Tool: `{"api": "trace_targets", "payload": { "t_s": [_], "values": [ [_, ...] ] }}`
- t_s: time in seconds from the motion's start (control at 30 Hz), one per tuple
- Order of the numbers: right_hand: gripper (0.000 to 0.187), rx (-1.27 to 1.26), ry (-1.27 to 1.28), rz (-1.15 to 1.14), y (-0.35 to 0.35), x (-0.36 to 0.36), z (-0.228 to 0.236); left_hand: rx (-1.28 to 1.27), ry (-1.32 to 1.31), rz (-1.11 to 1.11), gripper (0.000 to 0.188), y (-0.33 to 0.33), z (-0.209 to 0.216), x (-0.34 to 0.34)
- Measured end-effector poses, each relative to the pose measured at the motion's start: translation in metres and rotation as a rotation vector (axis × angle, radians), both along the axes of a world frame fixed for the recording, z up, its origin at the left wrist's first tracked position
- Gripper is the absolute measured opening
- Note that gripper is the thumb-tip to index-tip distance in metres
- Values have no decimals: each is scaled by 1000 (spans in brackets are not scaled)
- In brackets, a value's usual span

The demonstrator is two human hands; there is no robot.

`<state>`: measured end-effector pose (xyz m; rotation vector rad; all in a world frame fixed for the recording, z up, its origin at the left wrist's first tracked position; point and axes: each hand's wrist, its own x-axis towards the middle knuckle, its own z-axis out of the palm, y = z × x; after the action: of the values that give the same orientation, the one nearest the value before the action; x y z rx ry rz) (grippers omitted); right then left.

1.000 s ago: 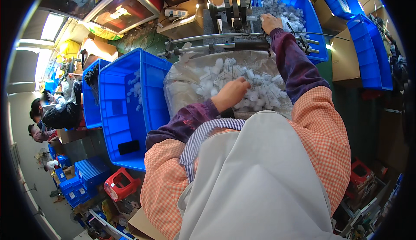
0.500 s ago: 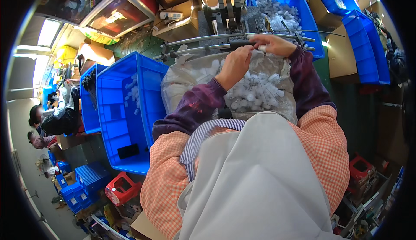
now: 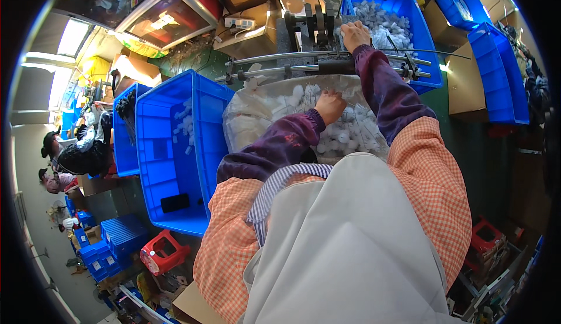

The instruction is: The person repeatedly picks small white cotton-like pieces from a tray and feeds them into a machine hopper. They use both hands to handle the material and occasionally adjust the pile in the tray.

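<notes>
My left hand (image 3: 331, 106) hangs over a pile of small white plastic parts (image 3: 356, 130), some with comb-like teeth, in a container lined with a clear plastic sheet (image 3: 248, 110). Its fingers are curled in, and what they pinch, if anything, is too small to make out. Farther forward, my right hand (image 3: 355, 35) reaches across two metal rods to the right side of a dark bench machine (image 3: 315, 24). Those fingers are bent down over something hidden beneath them, beside a blue bin (image 3: 425, 37) heaped with greyish-white parts.
A large blue bin (image 3: 169, 166) at my left holds a few white parts and a dark flat object (image 3: 175, 203). Metal rods (image 3: 274, 71) cross in front of the machine. Cardboard boxes (image 3: 248, 37), a red stool (image 3: 163, 252) and other people stand around.
My hands were close together at the rods and have parted. The right has moved forward to the machine's side; the left has drawn back over the white parts.
</notes>
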<state>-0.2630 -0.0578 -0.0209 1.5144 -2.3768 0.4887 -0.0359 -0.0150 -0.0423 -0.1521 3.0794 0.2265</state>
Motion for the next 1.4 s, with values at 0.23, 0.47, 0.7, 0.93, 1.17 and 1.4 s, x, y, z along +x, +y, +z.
{"api": "trace_targets", "payload": {
  "t_s": [0.23,0.47,0.7,0.93,1.17,1.4],
  "values": [
    [16,-11,-48,45,-3,-4,-4,13,-78,-25,19,-6,-8,-3],
    [21,170,-115,-146,-1,-2,8,37,-138,-45,21,-8,-5,-4],
    [31,125,-98,-216,25,4,9,-9,-135,-95,21,-10,-6,-7],
    [31,98,-96,-186,-5,37,3,50,198,-126,15,-10,-6,-2],
    [27,71,-57,-169,-16,57,5,289,139,-67,20,-5,14,0],
    [26,150,-81,-171,14,11,5,347,374,-143,32,-7,40,1]
  ]
}}
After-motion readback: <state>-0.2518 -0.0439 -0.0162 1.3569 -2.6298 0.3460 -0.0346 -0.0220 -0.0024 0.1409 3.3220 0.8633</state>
